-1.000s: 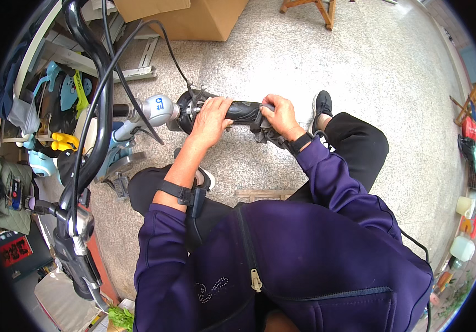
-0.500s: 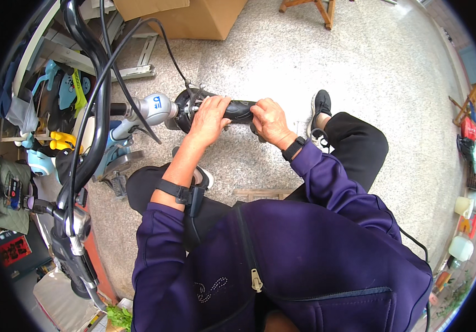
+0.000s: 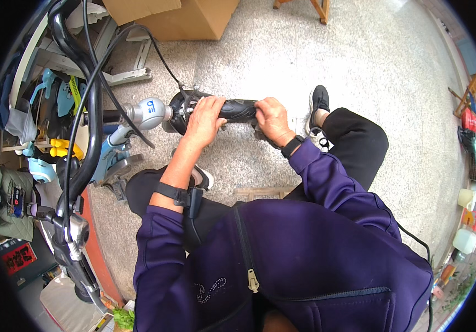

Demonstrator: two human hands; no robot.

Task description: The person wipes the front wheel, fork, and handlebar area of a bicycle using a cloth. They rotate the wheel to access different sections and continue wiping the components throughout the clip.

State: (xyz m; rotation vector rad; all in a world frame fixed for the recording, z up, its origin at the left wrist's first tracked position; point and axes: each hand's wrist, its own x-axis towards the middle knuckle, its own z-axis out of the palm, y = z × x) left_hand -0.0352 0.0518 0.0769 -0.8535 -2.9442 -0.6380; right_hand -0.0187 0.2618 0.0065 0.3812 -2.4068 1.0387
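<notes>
Ahead of me a bicycle's front wheel shows its black treaded tyre [image 3: 240, 110], held between my two hands. My left hand [image 3: 204, 120] grips the tyre near the brake and fork, its fingers over the far side and its thumb at the near side. At the tyre's right end my right hand [image 3: 274, 120] has its fingers curled round the edge. A dark piece hangs below the right hand; I cannot make out whether it belongs to the tyre. Left of the wheel is the grey head tube [image 3: 150, 112], and the black handlebar [image 3: 95, 94] curves past it with cables.
A cardboard box [image 3: 188, 22] stands at the far side, with a wooden stool leg [image 3: 322, 10] to its right. Toys and clutter crowd the left. Containers [image 3: 464, 241] line the right wall. A wooden piece [image 3: 260, 192] lies between my legs.
The handlebar and head tube have shifted slightly left. More of the tyre's tread shows between my hands. My right hand has moved a little right, its fingers more curled; the left stays on the tyre.
</notes>
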